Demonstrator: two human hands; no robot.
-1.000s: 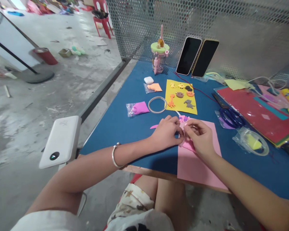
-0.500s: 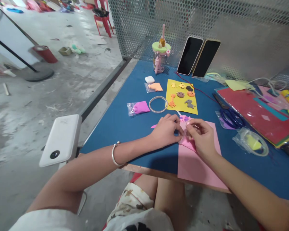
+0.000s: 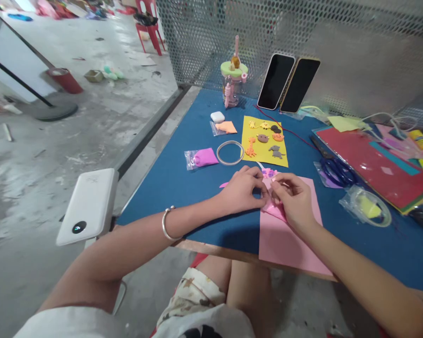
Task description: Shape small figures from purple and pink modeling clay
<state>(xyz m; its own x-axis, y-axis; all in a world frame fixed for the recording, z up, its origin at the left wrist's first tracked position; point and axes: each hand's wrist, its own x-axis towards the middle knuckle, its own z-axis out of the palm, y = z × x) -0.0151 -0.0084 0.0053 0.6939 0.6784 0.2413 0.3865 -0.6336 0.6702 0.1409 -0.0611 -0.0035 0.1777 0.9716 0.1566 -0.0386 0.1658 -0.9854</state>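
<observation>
On the pink sheet (image 3: 289, 246) lies a clear bag of pink clay (image 3: 275, 211), partly covered by my hands. My left hand (image 3: 242, 188) reaches it from the left, thumb and fingers pinched on the bag's edge. My right hand (image 3: 295, 199) is closed just beside it, thumb and forefinger holding a small bit of pink clay; the other fingers curl in. Small pink and purple clay pieces (image 3: 269, 173) lie at the sheet's top edge. A thin magenta sliver (image 3: 223, 185) shows left of my left hand.
A yellow sheet (image 3: 264, 157) carries several clay animals. Left of it are a tape ring (image 3: 230, 163), a purple clay packet (image 3: 205, 157) and an orange one (image 3: 226, 127). Scissors (image 3: 338, 172) and a red folder (image 3: 370, 164) lie right. Two phones (image 3: 277, 82) lean against the mesh.
The whole view has shifted slightly, so things sit a little further left. Both hands keep nearly the same pinching pose at the pink clay bag.
</observation>
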